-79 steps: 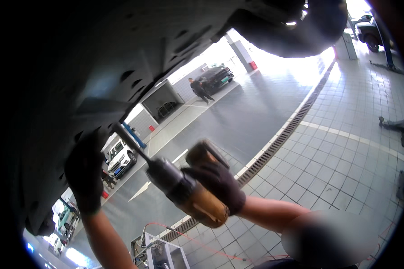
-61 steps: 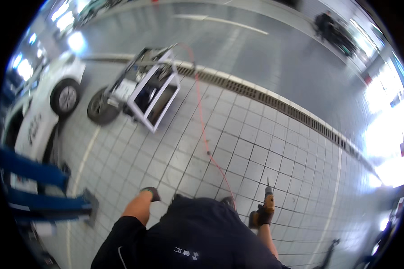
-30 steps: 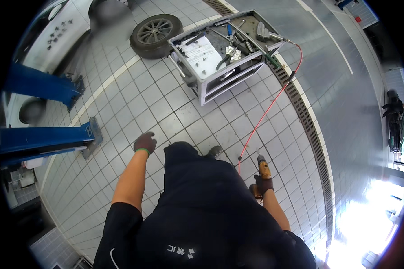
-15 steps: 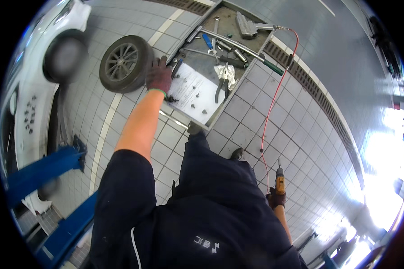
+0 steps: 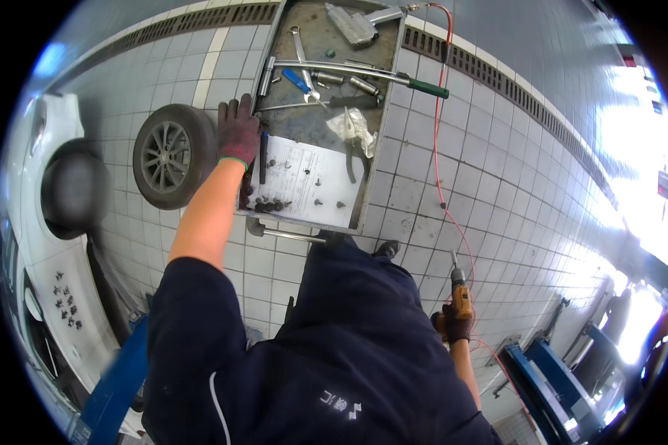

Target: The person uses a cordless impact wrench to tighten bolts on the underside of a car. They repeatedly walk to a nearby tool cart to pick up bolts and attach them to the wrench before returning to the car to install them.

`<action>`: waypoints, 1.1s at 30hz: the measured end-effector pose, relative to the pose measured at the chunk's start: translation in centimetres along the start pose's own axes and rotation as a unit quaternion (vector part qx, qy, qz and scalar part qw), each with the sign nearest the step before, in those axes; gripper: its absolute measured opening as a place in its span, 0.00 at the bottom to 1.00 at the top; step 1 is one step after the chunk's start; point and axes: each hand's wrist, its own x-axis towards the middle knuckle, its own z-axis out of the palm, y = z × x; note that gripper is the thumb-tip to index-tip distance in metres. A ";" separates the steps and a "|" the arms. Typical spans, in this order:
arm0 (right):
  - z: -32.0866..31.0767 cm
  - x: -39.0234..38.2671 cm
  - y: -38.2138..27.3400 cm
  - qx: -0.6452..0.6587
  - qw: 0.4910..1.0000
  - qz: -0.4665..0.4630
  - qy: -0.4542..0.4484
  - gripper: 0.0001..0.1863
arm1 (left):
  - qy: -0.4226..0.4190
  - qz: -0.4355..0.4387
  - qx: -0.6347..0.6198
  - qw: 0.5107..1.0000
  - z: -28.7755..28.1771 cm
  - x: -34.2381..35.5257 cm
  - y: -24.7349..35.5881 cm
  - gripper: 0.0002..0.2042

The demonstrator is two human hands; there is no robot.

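Observation:
My left hand [image 5: 237, 130], in a maroon and grey glove, rests with fingers extended at the left edge of a metal tool cart [image 5: 390, 67]. In my right hand [image 5: 456, 322], low at my side, is a yellow cordless drill [image 5: 460, 293] with a long bit. On the cart lie a white paper sheet [image 5: 304, 185] with several small dark fasteners, a grey air tool [image 5: 352, 26], a long green-handled bar [image 5: 427, 87], wrenches, a blue-handled tool [image 5: 295, 80], several sockets, pliers [image 5: 351, 167] and crumpled white material [image 5: 354, 122].
A loose wheel [image 5: 159, 156] lies left of the cart. A white car [image 5: 70, 297] and blue lift arms [image 5: 119, 371] are at left, more lift parts [image 5: 557, 378] at lower right. A red hose [image 5: 438, 148] runs across the tiles beside a floor drain [image 5: 497, 81].
Since the underbody view, I have turned and moved to the cart, now directly before me. My left hand has risen to the cart's edge; my right has lowered with the drill.

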 end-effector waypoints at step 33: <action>-20.1 -7.9 15.5 0.177 0.802 -0.473 -0.319 0.22 | -0.046 0.071 -0.850 0.519 -35.7 -37.2 44.4 0.10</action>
